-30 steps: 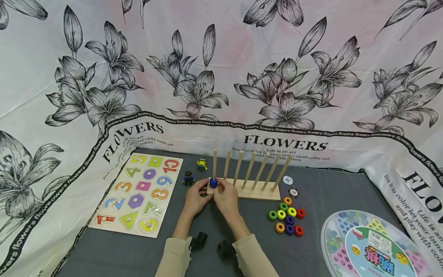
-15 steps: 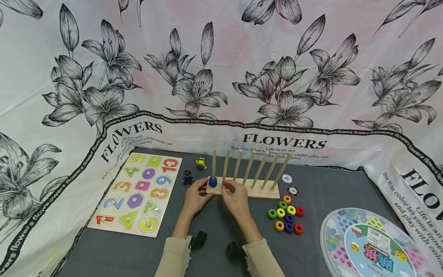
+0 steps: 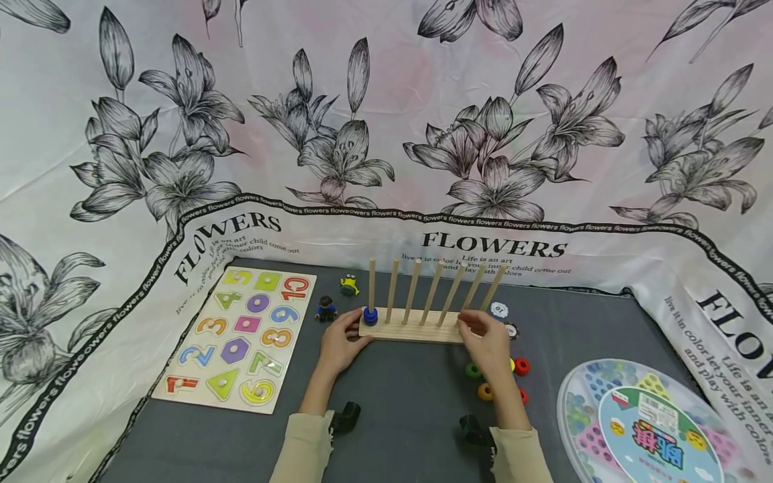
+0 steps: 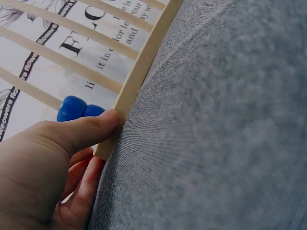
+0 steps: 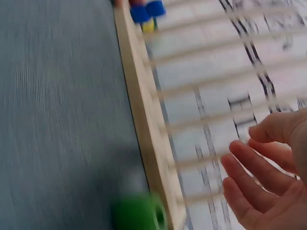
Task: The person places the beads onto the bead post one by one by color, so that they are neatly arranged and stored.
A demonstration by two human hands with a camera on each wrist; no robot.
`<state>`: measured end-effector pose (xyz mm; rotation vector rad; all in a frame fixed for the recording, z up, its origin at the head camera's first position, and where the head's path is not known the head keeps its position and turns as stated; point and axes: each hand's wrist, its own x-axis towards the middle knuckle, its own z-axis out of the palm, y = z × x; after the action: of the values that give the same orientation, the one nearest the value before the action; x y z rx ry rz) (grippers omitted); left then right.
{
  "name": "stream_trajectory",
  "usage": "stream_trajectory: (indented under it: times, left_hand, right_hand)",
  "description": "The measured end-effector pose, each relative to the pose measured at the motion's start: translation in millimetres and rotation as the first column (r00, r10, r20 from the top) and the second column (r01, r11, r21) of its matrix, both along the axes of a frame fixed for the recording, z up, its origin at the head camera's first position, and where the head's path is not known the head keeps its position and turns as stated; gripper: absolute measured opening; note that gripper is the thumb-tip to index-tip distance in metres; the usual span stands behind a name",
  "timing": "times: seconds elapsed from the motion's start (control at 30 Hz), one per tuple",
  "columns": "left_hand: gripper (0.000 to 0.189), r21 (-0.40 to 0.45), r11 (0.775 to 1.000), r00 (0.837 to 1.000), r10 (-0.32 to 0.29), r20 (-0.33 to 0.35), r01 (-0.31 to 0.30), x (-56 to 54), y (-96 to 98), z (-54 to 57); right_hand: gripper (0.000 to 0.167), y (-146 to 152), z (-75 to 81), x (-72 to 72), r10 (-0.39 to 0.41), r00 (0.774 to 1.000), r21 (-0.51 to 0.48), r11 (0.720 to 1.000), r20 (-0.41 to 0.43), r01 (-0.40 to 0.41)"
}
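A wooden peg rack (image 3: 417,331) with several upright pegs stands on the grey cloth. Two blue rings (image 3: 370,316) are stacked on its leftmost peg. My left hand (image 3: 341,345) grips the rack's left end; in the left wrist view its thumb presses the front edge beside the blue rings (image 4: 73,109). Over the rack's right end is my right hand (image 3: 488,341), and the right wrist view shows its fingers (image 5: 249,163) loosely bent with nothing between them. Below that hand lies a green ring (image 5: 136,212). Other loose rings, such as a red ring (image 3: 522,366), are partly hidden by the right forearm.
A number puzzle board (image 3: 235,335) lies at left. Behind the left hand stand a small toy figure (image 3: 326,309) and a yellow-green frog toy (image 3: 349,285). Chips (image 3: 499,310) lie past the rack's right end. A round game box (image 3: 652,429) sits at front right.
My right hand has left the blue rings on the leftmost peg and moved right along the rack to its right end. My left hand stays at the left end.
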<state>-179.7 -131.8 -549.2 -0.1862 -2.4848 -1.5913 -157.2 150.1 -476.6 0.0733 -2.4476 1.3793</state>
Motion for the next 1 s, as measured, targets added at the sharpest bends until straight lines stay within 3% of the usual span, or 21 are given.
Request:
stream_trajectory:
  times: [0.13,0.3,0.57,1.0]
  left_hand:
    - [0.061,-0.006,1.000,1.000,0.003,0.005,-0.003,-0.2,-0.1,-0.9]
    - [0.061,0.007,1.000,1.000,0.002,0.006,-0.002,0.7,0.2,-1.4]
    - [0.061,0.000,1.000,1.000,-0.002,0.000,0.002,-0.4,0.2,-1.5]
    - [0.061,0.001,1.000,1.000,0.002,-0.001,-0.002,-0.9,-1.2,-1.8]
  right_hand:
    - [0.021,30.8,-2.3,0.5,0.009,0.996,0.111,0.994,0.084,-0.019]
    - [0.021,61.2,-4.3,2.2,0.063,0.974,0.183,0.977,0.219,-0.105]
    - [0.023,87.2,-1.6,3.8,0.197,0.938,0.160,0.955,0.284,-0.249]
    - [0.022,94.0,-11.8,-0.5,0.154,0.920,0.185,0.955,0.361,-0.233]
